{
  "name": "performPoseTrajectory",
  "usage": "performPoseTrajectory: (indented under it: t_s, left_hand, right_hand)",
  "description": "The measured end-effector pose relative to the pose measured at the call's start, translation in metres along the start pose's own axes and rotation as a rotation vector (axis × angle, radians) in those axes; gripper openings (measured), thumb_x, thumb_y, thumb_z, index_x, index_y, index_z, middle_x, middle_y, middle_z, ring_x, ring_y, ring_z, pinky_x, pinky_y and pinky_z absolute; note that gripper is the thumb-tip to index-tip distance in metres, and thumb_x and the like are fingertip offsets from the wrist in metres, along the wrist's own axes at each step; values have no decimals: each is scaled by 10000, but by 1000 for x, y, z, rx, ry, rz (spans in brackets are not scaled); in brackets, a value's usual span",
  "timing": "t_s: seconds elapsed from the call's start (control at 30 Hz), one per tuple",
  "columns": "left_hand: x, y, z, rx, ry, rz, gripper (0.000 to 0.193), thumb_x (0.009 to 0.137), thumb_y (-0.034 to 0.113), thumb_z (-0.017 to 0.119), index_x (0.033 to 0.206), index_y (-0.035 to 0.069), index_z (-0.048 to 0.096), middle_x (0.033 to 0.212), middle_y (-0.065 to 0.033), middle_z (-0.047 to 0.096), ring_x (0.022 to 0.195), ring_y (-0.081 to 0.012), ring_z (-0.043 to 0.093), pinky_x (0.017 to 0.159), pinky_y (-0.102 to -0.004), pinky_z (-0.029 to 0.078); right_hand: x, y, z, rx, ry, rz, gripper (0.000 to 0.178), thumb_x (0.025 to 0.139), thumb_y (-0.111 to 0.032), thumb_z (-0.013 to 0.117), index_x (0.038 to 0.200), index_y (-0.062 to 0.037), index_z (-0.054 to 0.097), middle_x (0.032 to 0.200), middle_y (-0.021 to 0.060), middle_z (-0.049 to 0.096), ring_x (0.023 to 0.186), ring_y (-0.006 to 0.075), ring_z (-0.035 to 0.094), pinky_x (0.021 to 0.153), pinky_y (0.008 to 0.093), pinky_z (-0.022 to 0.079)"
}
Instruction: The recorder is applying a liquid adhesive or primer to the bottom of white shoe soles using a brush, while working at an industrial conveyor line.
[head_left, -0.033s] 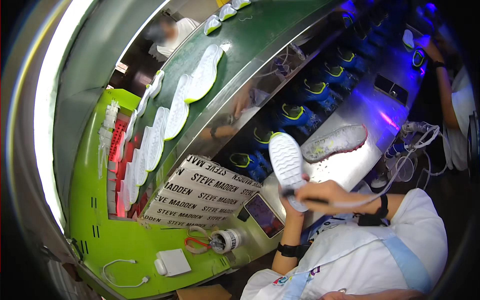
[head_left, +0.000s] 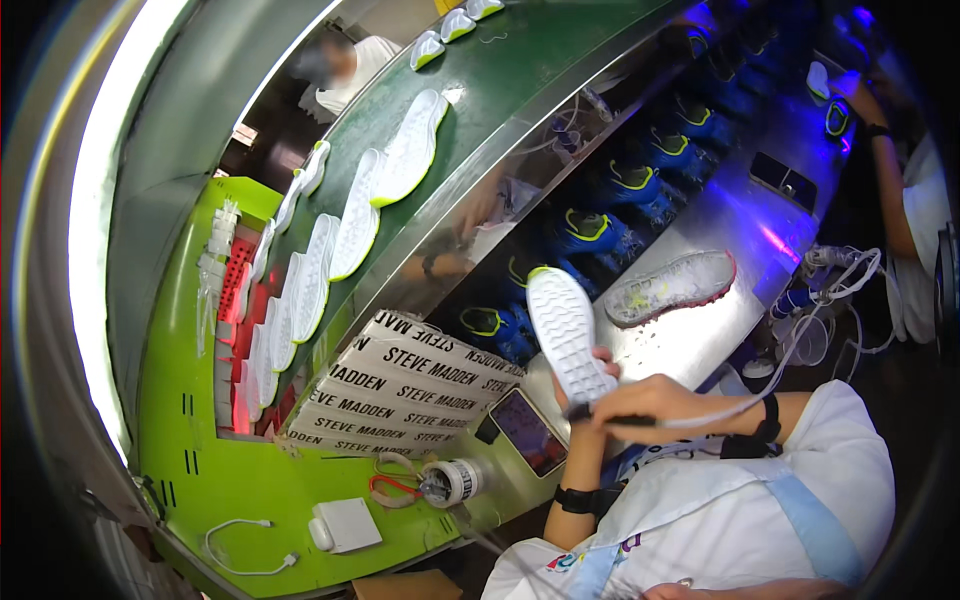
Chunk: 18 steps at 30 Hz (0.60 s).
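My left hand (head_left: pixel 606 364) holds a white shoe sole (head_left: pixel 566 328) from beneath, its fingers wrapped round the edge. The sole's wavy-ribbed face is turned up, and a lime edge shows at its far end. My right hand (head_left: pixel 655 399) is closed round a black-handled tool (head_left: pixel 630 421) with a pale tube running from it. Its dark tip is at the sole's near end; I cannot make out the tip's exact shape. To the right of the held sole, a stained grey sole (head_left: pixel 672 286) with a red edge lies on the metal bench (head_left: pixel 725 300).
Blue shoes (head_left: pixel 588 228) with lime collars line the dark channel beyond. White soles (head_left: pixel 408 150) lie along the green belt (head_left: pixel 500 75). A printed-paper-covered box (head_left: pixel 400 390), a phone (head_left: pixel 527 430), a tin (head_left: pixel 455 482) and scissors (head_left: pixel 395 488) are at the near left. Another person's arm (head_left: pixel 888 180) reaches in at far right.
The held sole has shifted slightly left and tilted, showing more of its ribbed face. My right hand and the tool have dropped slightly towards the sole's near end.
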<state>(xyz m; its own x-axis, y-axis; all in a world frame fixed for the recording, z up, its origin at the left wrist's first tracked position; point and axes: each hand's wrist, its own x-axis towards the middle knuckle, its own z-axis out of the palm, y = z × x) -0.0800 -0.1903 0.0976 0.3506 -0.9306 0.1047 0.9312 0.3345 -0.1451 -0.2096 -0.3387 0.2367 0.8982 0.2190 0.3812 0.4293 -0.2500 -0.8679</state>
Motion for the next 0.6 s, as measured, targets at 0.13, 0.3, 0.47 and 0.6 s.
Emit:
performPoseTrajectory:
  t_s: [0.13, 0.3, 0.47, 0.6]
  left_hand:
    - [17, -19, 50, 229, 24, 340, 620, 848, 543, 450, 1291, 113, 393, 1038, -216, 537, 835, -376, 542, 700, -435, 504]
    - [25, 8, 97, 1031, 130, -22, 609, 854, 377, 538, 1220, -100, 443, 1097, -230, 586, 935, -297, 624, 799, -389, 525]
    - [69, -2, 131, 1166, 284, -385, 334, 913, 186, 510, 1117, -74, 556, 1029, -147, 631, 872, -164, 635, 766, -265, 517]
    - [86, 0, 129, 1206, 363, -694, 321, 901, 179, 544, 1090, -76, 590, 974, -124, 648, 861, -123, 623, 745, -235, 508]
  right_hand:
    - [14, 1, -23, -155, 121, -191, 237, 743, -36, 622, 979, -49, 641, 922, 99, 657, 831, 266, 633, 750, 319, 495]
    - [13, -21, -44, 198, -204, 142, 178, 728, -11, 603, 891, -22, 673, 853, 102, 666, 805, 219, 637, 727, 313, 494]
    - [7, -29, -59, -139, -163, -102, 176, 720, -41, 630, 889, -58, 676, 905, 71, 662, 768, 231, 612, 697, 306, 495]
    - [12, -32, -68, -472, -95, -369, 167, 713, -66, 649, 875, -94, 682, 929, 27, 665, 777, 247, 578, 696, 318, 493]
